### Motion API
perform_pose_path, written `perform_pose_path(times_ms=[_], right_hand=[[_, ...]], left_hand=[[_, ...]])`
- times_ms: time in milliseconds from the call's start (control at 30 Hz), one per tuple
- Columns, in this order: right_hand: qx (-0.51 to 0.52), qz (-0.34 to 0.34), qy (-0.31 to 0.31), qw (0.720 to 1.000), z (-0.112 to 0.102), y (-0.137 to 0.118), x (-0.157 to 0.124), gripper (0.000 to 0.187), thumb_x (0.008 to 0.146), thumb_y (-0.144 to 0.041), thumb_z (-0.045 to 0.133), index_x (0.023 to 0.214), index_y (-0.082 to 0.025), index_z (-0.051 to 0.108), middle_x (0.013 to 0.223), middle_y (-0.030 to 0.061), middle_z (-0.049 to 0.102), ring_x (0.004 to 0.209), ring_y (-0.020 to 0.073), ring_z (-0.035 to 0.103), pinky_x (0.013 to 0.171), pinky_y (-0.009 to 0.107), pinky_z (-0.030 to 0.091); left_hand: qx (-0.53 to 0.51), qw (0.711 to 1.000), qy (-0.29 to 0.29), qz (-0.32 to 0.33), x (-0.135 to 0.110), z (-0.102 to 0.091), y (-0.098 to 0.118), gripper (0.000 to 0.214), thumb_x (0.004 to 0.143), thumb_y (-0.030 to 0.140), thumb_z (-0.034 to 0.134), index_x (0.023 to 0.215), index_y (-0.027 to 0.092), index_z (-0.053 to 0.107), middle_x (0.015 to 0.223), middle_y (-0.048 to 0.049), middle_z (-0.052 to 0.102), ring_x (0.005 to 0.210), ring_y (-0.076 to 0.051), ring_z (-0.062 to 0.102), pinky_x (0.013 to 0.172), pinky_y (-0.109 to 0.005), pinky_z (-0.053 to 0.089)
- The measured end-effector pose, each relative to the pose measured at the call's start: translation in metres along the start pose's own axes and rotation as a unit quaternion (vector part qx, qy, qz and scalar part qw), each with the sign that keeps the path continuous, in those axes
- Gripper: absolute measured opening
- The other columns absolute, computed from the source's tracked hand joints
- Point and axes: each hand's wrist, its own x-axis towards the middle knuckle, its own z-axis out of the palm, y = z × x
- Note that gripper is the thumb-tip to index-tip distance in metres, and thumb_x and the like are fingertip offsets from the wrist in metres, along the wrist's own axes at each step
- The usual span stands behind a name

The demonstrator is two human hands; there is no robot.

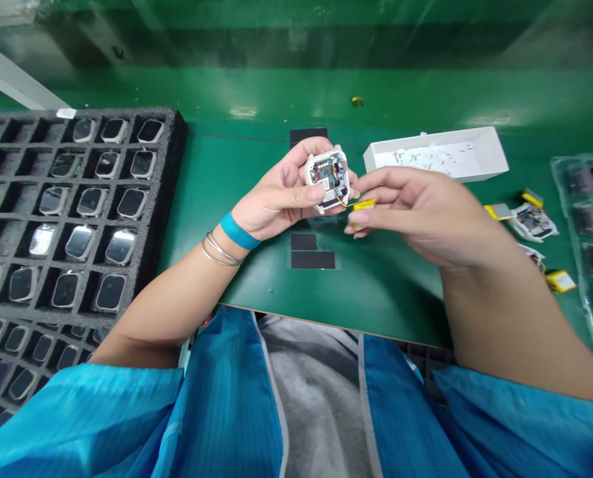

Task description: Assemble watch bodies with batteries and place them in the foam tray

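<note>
My left hand (283, 192) is shut on an open white smartwatch case (329, 176), with its circuit board (327, 174) facing up. My right hand (410, 212) pinches a small yellow-wrapped battery (363, 208) between thumb and fingers, close to the case. A thin wire runs from the battery to the watch. A blue wrist strap (240, 231) and thin metal bangles (220, 250) circle my left wrist. Where the wire joins the board is too small to tell.
At left lies a black foam tray (169, 172) with several watches in its cells. A white box (490, 156) holding small parts stands ahead. Loose yellow batteries and parts (532, 222) lie at right beside a clear plastic tray (575, 265), on a green bench (376, 292).
</note>
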Motion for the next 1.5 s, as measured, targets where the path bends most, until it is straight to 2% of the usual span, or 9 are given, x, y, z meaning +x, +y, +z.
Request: perform_pose_path(times_ms=[100,233,433,600,700,867,967,1300,1500], right_hand=[[-0.024,-0.069,0.075,0.995,-0.003,-0.010,-0.006,0.023,0.077,-0.034,0.090,0.095,-0.029,0.077,0.075,-0.0037,0.072,0.065,0.0123,0.071,0.059,0.023,0.059],[-0.078,-0.168,0.172,0.968,0.010,-0.013,-0.010,0.028,0.078,-0.039,0.089,0.103,-0.037,0.078,0.095,-0.0025,0.075,0.077,0.0160,0.073,0.068,0.029,0.064],[-0.101,-0.272,0.222,0.931,0.021,-0.006,-0.013,0.023,0.083,-0.039,0.086,0.105,-0.039,0.079,0.106,-0.0039,0.074,0.093,0.0191,0.075,0.087,0.038,0.067],[-0.109,-0.217,0.212,0.946,0.019,-0.001,-0.015,0.030,0.084,-0.055,0.081,0.109,-0.039,0.075,0.117,-0.0048,0.070,0.122,0.0283,0.069,0.096,0.045,0.064],[-0.136,-0.199,0.202,0.949,0.020,-0.002,-0.016,0.030,0.085,-0.057,0.078,0.108,-0.039,0.074,0.116,-0.0046,0.069,0.125,0.0290,0.067,0.096,0.045,0.063],[-0.168,-0.162,0.207,0.950,0.024,-0.006,-0.016,0.031,0.083,-0.049,0.082,0.109,-0.033,0.076,0.112,0.0032,0.072,0.124,0.0333,0.066,0.095,0.047,0.064],[-0.165,-0.151,0.207,0.952,0.025,-0.005,-0.012,0.030,0.082,-0.043,0.084,0.109,-0.032,0.076,0.111,0.0040,0.073,0.122,0.0337,0.066,0.096,0.049,0.064],[-0.180,-0.165,0.226,0.943,0.024,0.010,0.003,0.021,0.081,-0.039,0.082,0.099,-0.029,0.074,0.096,0.0029,0.073,0.104,0.0273,0.072,0.096,0.044,0.061],[-0.191,-0.188,0.240,0.933,0.025,0.019,0.012,0.020,0.081,-0.038,0.081,0.096,-0.028,0.073,0.093,0.0020,0.074,0.097,0.0253,0.072,0.094,0.044,0.060]], left_hand=[[-0.002,1.000,-0.020,0.003,-0.002,0.003,0.001,0.052,0.085,0.016,0.078,0.130,0.028,0.054,0.119,0.0037,0.073,0.124,-0.027,0.068,0.094,-0.031,0.060],[0.023,1.000,-0.017,-0.011,-0.004,0.008,0.003,0.054,0.085,0.019,0.079,0.132,0.028,0.054,0.120,0.0028,0.073,0.122,-0.028,0.069,0.092,-0.031,0.062],[0.104,0.994,-0.037,0.029,-0.005,0.009,0.002,0.064,0.076,0.027,0.088,0.131,0.028,0.054,0.122,0.0009,0.074,0.122,-0.032,0.069,0.091,-0.035,0.065],[0.101,0.991,-0.066,0.051,-0.003,0.003,-0.002,0.072,0.066,0.034,0.095,0.126,0.028,0.056,0.117,0.0014,0.075,0.117,-0.032,0.071,0.090,-0.036,0.065],[0.068,0.991,-0.101,0.052,-0.002,0.000,-0.004,0.075,0.061,0.031,0.098,0.123,0.026,0.056,0.109,0.0007,0.076,0.112,-0.032,0.074,0.088,-0.034,0.065],[0.049,0.992,-0.108,-0.044,-0.003,0.000,-0.002,0.067,0.073,0.021,0.090,0.131,0.026,0.055,0.102,0.0006,0.077,0.105,-0.029,0.077,0.084,-0.029,0.065],[0.068,0.988,-0.111,-0.080,-0.002,0.001,-0.001,0.062,0.077,0.020,0.086,0.131,0.027,0.057,0.099,0.0008,0.077,0.104,-0.026,0.077,0.079,-0.026,0.065],[0.082,0.993,-0.052,-0.066,0.006,0.010,-0.006,0.029,0.080,0.011,0.077,0.107,0.016,0.069,0.090,-0.0015,0.075,0.097,-0.021,0.077,0.083,-0.027,0.064],[0.081,0.994,-0.018,-0.067,0.012,0.012,-0.013,0.018,0.086,0.013,0.067,0.104,0.015,0.068,0.084,-0.0008,0.074,0.087,-0.017,0.077,0.077,-0.024,0.063]])
